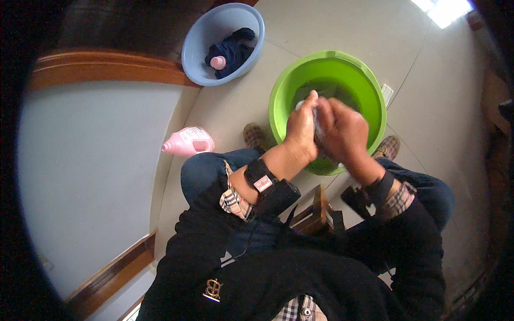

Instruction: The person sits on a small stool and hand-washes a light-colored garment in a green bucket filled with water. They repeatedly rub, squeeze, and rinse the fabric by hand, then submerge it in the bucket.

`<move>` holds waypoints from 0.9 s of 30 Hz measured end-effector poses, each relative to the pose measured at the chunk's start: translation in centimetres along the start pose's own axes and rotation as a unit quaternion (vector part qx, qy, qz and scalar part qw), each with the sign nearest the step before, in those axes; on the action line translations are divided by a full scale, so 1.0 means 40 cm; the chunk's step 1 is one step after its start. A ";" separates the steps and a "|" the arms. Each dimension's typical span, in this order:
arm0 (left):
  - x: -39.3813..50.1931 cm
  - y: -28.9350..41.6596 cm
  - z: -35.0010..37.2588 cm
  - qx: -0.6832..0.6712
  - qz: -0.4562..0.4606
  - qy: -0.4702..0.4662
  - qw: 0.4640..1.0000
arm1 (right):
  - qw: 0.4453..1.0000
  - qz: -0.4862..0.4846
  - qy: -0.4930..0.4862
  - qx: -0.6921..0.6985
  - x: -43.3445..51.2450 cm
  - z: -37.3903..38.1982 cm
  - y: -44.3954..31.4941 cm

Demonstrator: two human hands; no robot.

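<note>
Over a green plastic basin (328, 60), my left hand (302, 128) and my right hand (343, 128) are pressed close together. Between them shows a wet, whitish-grey cloth (317, 124), mostly hidden by the fingers. My left hand is closed around the cloth with its thumb up. The right hand is blurred and lies against the cloth from the other side. Greyish water (321, 85) and what may be more cloth are in the basin below the hands. Black bands are strapped round both wrists.
A blue plastic basin (196, 40) holds dark blue cloth (237, 50) and a pink cap (218, 63). A pink detergent bottle (184, 143) is on the floor by the wall, left of my knee. A wooden stool (317, 212) is between my legs. A white object (387, 94) touches the green basin's right side.
</note>
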State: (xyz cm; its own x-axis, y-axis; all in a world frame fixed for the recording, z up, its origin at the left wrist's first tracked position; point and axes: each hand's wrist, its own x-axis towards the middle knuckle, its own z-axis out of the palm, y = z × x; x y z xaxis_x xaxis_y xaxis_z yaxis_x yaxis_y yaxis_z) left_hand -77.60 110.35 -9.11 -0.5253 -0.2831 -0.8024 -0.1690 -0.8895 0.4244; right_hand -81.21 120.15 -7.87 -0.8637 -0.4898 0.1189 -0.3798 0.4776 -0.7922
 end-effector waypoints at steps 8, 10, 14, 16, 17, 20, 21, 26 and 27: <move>0.007 0.003 -0.009 0.037 0.005 -0.031 0.999 | 0.995 -0.094 -0.038 -0.014 -0.005 -0.019 -0.030; 0.002 -0.002 -0.001 -0.003 -0.014 -0.018 1.000 | 1.000 0.013 0.003 -0.009 0.004 -0.001 0.014; -0.016 0.005 0.023 0.002 0.004 -0.039 0.999 | 0.979 0.153 -0.046 0.125 0.040 0.039 0.139; -0.021 0.027 0.029 -0.022 0.003 -0.104 0.994 | 0.943 0.182 -0.039 0.275 0.058 0.043 0.178; -0.022 0.042 0.029 -0.017 0.019 -0.164 0.986 | 0.919 0.198 -0.036 0.340 0.067 0.037 0.189; -0.029 0.073 0.016 0.070 0.046 -0.192 0.978 | 0.822 0.325 -0.066 0.463 0.079 0.003 0.183; -0.033 0.078 0.009 0.141 0.087 -0.187 0.968 | 0.804 0.342 -0.068 0.481 0.082 -0.013 0.175; -0.047 0.088 -0.021 0.439 0.107 -0.240 0.859 | 0.793 0.347 -0.088 0.493 0.089 -0.081 0.141; -0.048 0.092 -0.024 0.434 0.107 -0.248 0.859 | 0.788 0.337 -0.121 0.501 0.090 -0.089 0.137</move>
State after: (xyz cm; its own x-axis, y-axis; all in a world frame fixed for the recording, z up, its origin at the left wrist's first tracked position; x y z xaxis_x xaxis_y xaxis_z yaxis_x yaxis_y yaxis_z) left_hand -76.42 107.26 -6.42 -0.8762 -0.0287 -0.4811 -0.4698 -0.1717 0.8659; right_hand -87.56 123.60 -9.65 -0.6228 -0.5536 -0.5528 0.6952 -0.0674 -0.7157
